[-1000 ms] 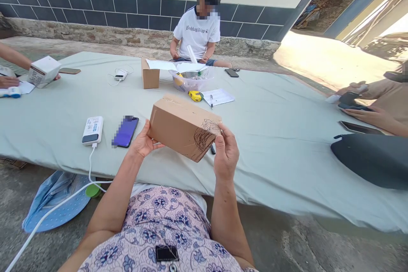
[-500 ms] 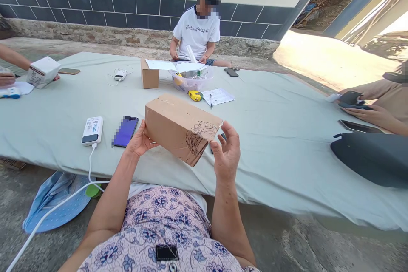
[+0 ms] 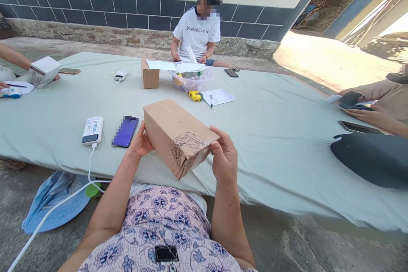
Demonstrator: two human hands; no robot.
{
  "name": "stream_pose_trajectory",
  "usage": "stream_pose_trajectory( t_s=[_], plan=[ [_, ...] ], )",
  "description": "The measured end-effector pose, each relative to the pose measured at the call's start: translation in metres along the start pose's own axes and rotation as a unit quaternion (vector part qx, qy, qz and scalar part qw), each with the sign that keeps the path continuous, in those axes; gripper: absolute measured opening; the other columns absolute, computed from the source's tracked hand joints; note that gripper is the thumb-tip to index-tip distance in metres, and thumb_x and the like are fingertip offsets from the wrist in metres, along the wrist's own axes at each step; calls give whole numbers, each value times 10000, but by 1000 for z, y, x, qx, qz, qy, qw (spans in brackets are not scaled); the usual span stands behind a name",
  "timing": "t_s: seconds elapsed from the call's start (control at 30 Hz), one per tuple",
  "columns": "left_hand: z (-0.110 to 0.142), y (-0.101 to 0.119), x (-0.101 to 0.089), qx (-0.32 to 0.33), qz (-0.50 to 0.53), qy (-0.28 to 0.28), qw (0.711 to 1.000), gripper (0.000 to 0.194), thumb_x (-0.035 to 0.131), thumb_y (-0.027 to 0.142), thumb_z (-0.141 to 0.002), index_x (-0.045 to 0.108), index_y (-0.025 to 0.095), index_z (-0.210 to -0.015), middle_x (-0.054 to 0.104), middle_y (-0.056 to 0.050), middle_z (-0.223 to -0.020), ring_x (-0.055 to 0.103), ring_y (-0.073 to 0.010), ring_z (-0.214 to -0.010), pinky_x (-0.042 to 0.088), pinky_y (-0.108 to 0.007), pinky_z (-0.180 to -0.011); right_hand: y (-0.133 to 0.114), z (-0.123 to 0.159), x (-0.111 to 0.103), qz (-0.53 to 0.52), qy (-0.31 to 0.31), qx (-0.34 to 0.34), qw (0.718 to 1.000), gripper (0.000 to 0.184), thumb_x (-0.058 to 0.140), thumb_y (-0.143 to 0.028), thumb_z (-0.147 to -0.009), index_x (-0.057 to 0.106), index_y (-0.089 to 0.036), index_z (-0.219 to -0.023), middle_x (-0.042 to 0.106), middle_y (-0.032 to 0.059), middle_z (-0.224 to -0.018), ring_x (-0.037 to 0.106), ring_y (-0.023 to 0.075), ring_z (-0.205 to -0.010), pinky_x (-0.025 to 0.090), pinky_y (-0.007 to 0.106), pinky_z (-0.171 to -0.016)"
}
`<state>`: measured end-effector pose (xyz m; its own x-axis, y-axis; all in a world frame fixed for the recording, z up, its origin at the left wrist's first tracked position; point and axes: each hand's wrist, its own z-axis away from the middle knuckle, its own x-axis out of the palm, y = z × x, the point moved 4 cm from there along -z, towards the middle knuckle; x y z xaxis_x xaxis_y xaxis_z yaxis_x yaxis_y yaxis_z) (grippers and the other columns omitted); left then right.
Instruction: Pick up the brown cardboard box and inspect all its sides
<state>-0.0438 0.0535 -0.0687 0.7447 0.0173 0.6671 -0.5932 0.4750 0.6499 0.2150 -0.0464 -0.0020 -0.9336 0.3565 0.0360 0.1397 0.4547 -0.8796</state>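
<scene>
A brown cardboard box [image 3: 174, 129] with dark scribbled lines on its near corner is held above the front edge of the table, tilted. My left hand [image 3: 140, 142] grips its left end, with some fingers hidden beneath. At the right end, my right hand [image 3: 225, 151] holds the corner between thumb and fingers. Just left of the box lie a phone with a purple screen [image 3: 125, 132] and a white power bank [image 3: 92, 131] with a cable plugged in.
Beyond the box stand a smaller cardboard box [image 3: 150, 79], a clear plastic basket [image 3: 188, 84], a yellow tape measure [image 3: 195, 95] and a paper with a pen [image 3: 223, 96]. A dark cap-like object [image 3: 369, 157] lies right. People sit across and at both sides.
The box has turned, its right end swinging toward me and down, so its end face now shows. My right hand has closed onto that corner, while my left hand stays nearly in place.
</scene>
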Motion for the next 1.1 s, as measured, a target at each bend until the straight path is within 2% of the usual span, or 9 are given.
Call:
stream_pose_trajectory(
  t_s=[0.13,0.27,0.43,0.53,0.67,0.73,0.83,0.97,1.1],
  plan=[
    [-3,-5,-1,-19,2,-28,999,732,621,741,-830,600,199,-1321,797,-93,-919,762,-263,-817,579,-336,-653,0,1,-1,-54,6,30,998,435,630,-625,-895,767,-273,-1112,767,62,-1153,686,268,-1109,537,460,-981],
    [-3,-4,0,-18,18,-50,998,663,600,715,-863,620,202,-1282,794,-94,-966,757,-256,-844,577,-339,-676,0,0,0,-92,22,50,994,456,667,-657,-845,791,-267,-1047,789,71,-1087,711,280,-1047,564,478,-928],
    [2,2,5,40,35,-83,995,482,696,576,-858,645,233,-1194,784,-47,-1005,737,-209,-868,579,-323,-720,3,-4,-6,-140,77,77,984,465,726,-656,-792,797,-256,-1019,797,62,-1022,723,246,-967,566,423,-881],
    [8,6,8,98,33,-96,990,502,827,484,-754,662,264,-1174,776,-26,-1108,712,-217,-1058,573,-323,-841,7,-7,-12,-147,92,101,980,452,740,-633,-783,794,-249,-1015,795,60,-1046,718,237,-980,554,387,-860],
    [19,10,11,139,-14,-108,984,720,940,467,-583,681,249,-1219,715,-63,-1305,590,-291,-1321,526,-349,-1009,13,-9,-19,-109,90,108,984,388,678,-567,-844,781,-238,-1021,781,66,-1097,700,246,-1036,536,400,-896],
    [23,10,14,140,-51,-130,980,836,977,429,-510,670,251,-1267,678,-83,-1369,578,-317,-1338,531,-350,-1009,16,-10,-21,-73,97,98,988,377,669,-546,-856,777,-221,-1015,769,76,-1137,673,261,-1118,496,438,-996],
    [24,8,15,133,-84,-155,975,939,992,375,-484,627,282,-1345,668,-80,-1376,593,-303,-1324,545,-322,-978,18,-9,-23,-43,128,78,988,396,672,-551,-857,761,-205,-1028,742,85,-1202,625,270,-1217,401,474,-1123],
    [18,4,10,126,-90,-156,976,902,989,310,-482,644,325,-1315,684,-39,-1346,608,-292,-1301,557,-300,-930,15,-6,-22,4,145,76,986,461,667,-561,-861,698,-211,-1159,701,85,-1238,626,263,-1187,428,480,-1100],
    [12,0,8,137,-105,-150,973,829,976,258,-519,670,334,-1286,688,-33,-1347,586,-299,-1317,543,-314,-950,12,-5,-19,72,152,77,983,641,684,-606,-818,603,-206,-1312,584,136,-1409,580,285,-1267,457,485,-1097]
  ],
)
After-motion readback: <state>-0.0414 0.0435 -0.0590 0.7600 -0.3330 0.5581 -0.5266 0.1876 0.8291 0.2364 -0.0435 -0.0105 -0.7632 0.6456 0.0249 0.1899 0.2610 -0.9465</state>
